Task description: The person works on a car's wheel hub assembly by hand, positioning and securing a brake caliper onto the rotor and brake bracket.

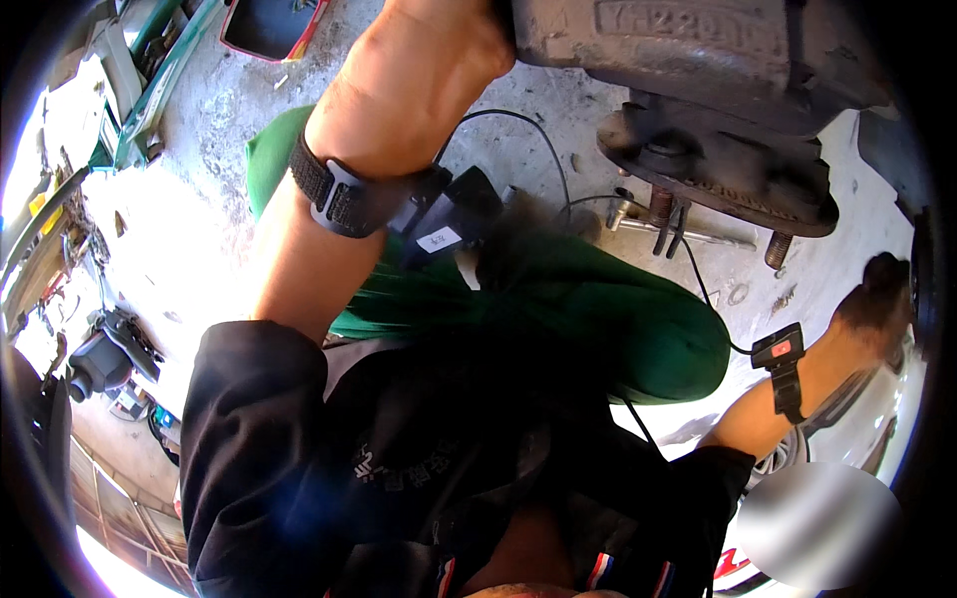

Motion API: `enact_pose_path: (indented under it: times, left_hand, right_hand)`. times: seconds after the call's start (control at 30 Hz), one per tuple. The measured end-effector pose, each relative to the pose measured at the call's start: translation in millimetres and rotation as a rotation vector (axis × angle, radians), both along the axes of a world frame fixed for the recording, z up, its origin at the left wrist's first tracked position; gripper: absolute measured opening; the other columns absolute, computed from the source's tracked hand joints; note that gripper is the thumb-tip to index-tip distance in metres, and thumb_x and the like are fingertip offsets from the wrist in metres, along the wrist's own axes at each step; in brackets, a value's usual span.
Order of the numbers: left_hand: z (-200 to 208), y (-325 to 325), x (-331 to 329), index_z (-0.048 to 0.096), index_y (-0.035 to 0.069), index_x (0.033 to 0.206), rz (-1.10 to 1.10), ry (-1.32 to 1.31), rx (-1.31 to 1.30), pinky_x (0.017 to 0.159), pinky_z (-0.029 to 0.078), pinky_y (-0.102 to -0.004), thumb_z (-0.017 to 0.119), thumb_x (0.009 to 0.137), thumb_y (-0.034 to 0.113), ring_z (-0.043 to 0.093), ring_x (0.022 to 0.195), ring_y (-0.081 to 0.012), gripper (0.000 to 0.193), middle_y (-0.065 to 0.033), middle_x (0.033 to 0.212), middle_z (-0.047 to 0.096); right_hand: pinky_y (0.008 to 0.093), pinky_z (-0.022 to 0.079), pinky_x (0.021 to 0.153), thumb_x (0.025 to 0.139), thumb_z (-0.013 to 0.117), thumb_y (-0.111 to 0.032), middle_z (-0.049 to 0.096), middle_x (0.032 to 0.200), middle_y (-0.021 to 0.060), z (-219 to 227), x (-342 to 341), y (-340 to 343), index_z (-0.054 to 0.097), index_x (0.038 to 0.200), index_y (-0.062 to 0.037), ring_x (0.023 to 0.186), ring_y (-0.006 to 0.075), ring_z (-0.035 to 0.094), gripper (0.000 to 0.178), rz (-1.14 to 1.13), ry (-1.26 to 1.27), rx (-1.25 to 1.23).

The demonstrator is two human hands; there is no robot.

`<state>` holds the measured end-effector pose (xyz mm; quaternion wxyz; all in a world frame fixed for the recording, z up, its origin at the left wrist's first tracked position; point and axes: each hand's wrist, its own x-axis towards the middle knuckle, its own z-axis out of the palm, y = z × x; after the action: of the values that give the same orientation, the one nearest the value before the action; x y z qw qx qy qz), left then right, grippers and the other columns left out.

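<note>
My left hand reaches up to the top edge, against the left side of a heavy dark cast-metal block. Its fingers are out of sight, so any hold is hidden. Under the block sits a rounded flange with threaded bolts sticking down. At the far right, my right hand looks dark and blurred beside a dark upright edge. Its fingers cannot be made out. On the floor below the flange lies a steel socket wrench.
A red-rimmed tray lies at the top left, near green metal framing. Dark equipment stands at the left. Thin black cables run between my wrist devices. My green-trousered knee is below the flange.
</note>
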<state>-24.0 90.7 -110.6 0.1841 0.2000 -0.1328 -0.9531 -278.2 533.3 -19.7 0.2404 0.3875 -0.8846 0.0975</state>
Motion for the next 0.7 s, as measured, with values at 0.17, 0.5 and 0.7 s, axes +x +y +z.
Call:
enact_pose_path:
  times: [0.17, 0.5, 0.7]
  left_hand:
    - [-3, -3, 11, 0.056, 0.007, 0.120, 0.006, 0.037, -0.035, 0.090, 0.051, -0.0449, 0.035, 0.095, 0.044, 0.061, 0.104, -0.0315, 0.050, -0.0141, 0.116, 0.062]
    - [-4, 1, 6, 0.046, 0.005, 0.137, -0.097, 0.182, -0.216, 0.095, 0.051, -0.0485, 0.032, 0.097, 0.048, 0.058, 0.116, -0.0343, 0.061, -0.0184, 0.132, 0.055]
    - [25, 25, 10, 0.030, 0.007, 0.150, -0.058, 0.207, -0.403, 0.104, 0.046, -0.0445, 0.041, 0.095, 0.062, 0.053, 0.123, -0.0341, 0.079, -0.0192, 0.145, 0.043]
  right_hand:
    - [0.0404, 0.047, 0.100, 0.091, 0.051, -0.010, 0.062, 0.119, 0.0171, -119, 27, -11, 0.056, 0.126, -0.0003, 0.113, 0.0272, 0.059, 0.037, -0.190, -0.960, -0.124]
    - [0.0523, 0.039, 0.103, 0.083, 0.056, -0.022, 0.050, 0.138, 0.0125, -361, 279, -125, 0.049, 0.138, -0.0213, 0.126, 0.0338, 0.046, 0.055, 1.143, -0.609, 0.807]
    - [0.0409, 0.046, 0.093, 0.088, 0.057, -0.036, 0.050, 0.138, 0.0035, -381, 347, -171, 0.056, 0.131, -0.0201, 0.127, 0.0254, 0.047, 0.046, 1.294, -2.001, 0.061]
